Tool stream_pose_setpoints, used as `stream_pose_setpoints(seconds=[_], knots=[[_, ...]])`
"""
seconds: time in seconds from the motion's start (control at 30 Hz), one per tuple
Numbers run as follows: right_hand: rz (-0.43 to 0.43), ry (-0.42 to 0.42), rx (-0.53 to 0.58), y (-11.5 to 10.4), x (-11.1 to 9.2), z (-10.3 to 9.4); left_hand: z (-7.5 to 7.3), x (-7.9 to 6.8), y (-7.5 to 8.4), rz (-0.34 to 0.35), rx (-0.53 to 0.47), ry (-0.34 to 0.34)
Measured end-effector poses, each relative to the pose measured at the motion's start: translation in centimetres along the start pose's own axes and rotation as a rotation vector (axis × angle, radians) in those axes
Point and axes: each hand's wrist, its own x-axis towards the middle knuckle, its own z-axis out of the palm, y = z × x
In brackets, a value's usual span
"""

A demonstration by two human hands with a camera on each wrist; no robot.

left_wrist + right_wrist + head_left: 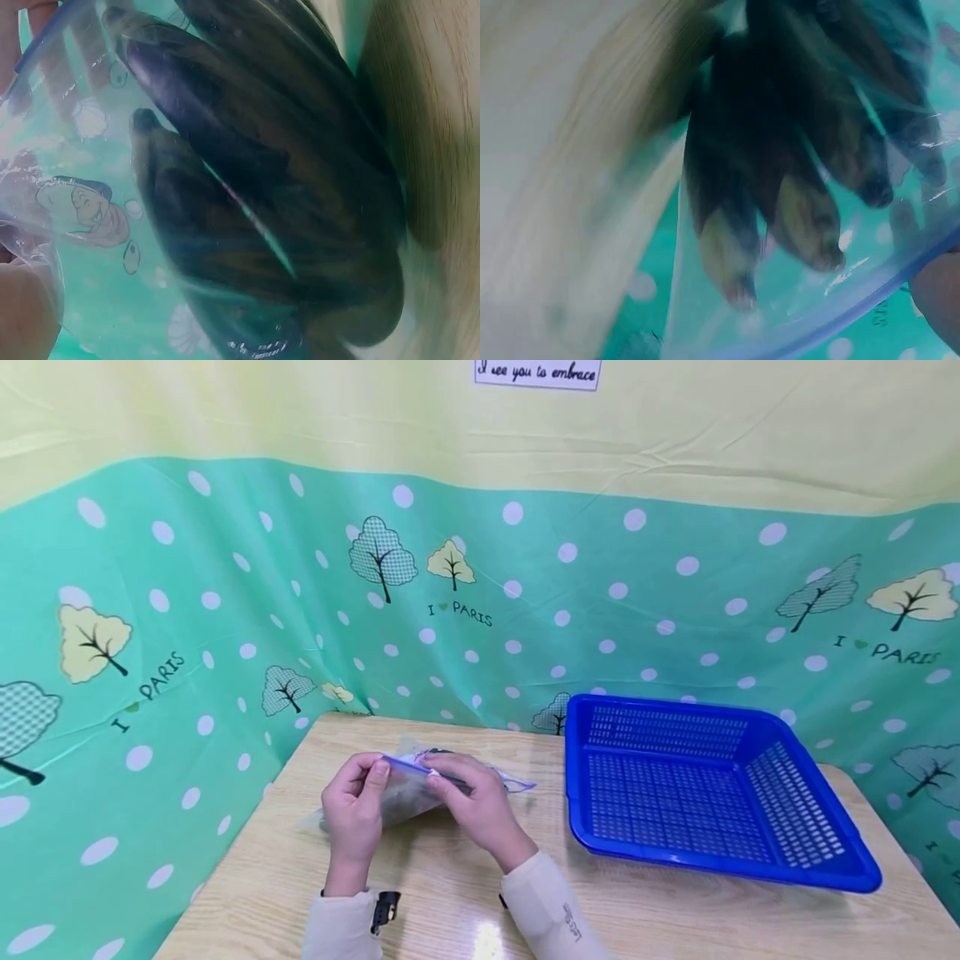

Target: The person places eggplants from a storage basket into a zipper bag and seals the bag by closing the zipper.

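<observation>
A clear zip bag with a blue-purple zip strip is held up over the table. Inside it is a bunch of dark bananas; in the right wrist view the ends of some bananas look yellowish. My left hand pinches the zip strip between thumb and fingers at its left part. Just to the right, my right hand pinches the same strip. Small cartoon figures are printed on the plastic. The right hand hides part of the bag in the head view.
To the right on the wooden table stands a blue plastic basket with holed walls. Behind the table hangs a green and yellow cloth printed with trees and dots.
</observation>
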Motion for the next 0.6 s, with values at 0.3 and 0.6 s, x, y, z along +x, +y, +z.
stream_pose_setpoints(seconds=[0.3,0.6], knots=[[0.153,0.039,0.329,0.8,-0.3,0.4,0.6,-0.3,-0.5,-0.048,-0.077,-0.017],[0.078,0.082,0.262,1.4,0.0,0.6,0.9,-0.3,-0.4,-0.020,-0.105,0.011]])
